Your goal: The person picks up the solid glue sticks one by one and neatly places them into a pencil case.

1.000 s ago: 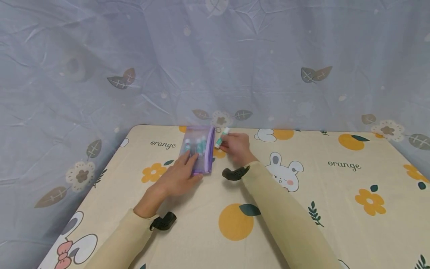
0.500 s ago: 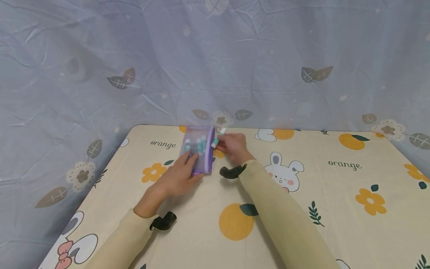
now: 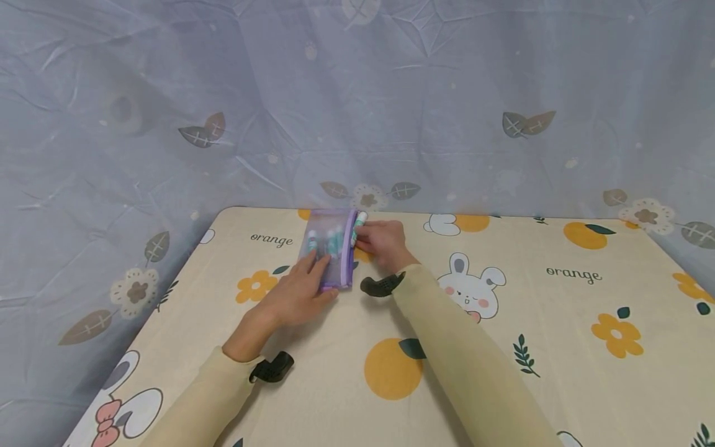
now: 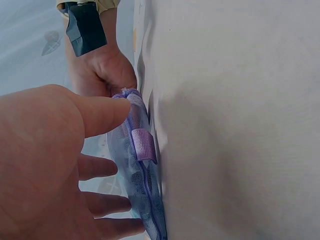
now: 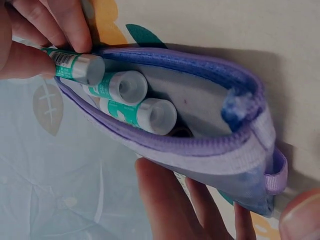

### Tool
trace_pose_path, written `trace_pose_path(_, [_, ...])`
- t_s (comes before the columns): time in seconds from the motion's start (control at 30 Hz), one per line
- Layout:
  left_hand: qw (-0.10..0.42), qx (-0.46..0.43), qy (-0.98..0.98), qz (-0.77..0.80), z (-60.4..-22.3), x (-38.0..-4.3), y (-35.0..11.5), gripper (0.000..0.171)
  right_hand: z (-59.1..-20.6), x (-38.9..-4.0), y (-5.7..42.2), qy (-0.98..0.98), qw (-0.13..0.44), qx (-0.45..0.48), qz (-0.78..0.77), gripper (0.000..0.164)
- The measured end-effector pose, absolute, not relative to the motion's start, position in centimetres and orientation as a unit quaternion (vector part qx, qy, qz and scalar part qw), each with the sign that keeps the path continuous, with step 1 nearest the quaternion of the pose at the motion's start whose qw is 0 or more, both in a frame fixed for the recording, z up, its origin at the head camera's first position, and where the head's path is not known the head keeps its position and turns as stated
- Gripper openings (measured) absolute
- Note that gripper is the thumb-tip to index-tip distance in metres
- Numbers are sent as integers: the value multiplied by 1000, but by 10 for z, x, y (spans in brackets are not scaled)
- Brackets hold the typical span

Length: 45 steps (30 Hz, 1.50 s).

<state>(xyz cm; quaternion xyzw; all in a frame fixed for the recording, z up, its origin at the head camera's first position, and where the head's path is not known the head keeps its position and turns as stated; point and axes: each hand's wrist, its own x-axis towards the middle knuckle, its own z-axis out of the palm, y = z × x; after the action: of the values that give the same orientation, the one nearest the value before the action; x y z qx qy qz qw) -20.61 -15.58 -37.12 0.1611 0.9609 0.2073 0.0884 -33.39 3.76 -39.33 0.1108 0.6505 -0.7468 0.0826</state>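
Observation:
A see-through mesh zip pouch with purple trim (image 3: 346, 264) lies flat near the table's far edge, its mouth facing right. My left hand (image 3: 296, 299) rests on it with fingers extended over the mesh, the thumb by its near edge (image 4: 145, 145). Several glue sticks show through the mesh. In the right wrist view the mouth gapes, and two glue sticks (image 5: 156, 116) with white caps and green labels lie inside. Between thumb and fingers, my right hand (image 3: 385, 243) pinches another glue stick (image 5: 75, 66) at the far end of the mouth.
A cream cloth (image 3: 503, 372) printed with oranges, flowers and rabbits covers the table. Behind it and at the left hangs a grey-blue curtain (image 3: 357, 124) with a leaf print. Each wrist wears a black camera mount (image 3: 274, 367).
My right hand has moved left with the glue stick, from beside the pouch to its mouth. The left hand and the pouch stay where they were.

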Motion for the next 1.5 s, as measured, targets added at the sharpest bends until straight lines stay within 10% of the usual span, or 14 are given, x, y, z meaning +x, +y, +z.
trace_pose_path(1.5, [99, 154, 960, 214, -370, -206, -156, 78, -392, -330, 20, 640, 99, 82, -758, 34])
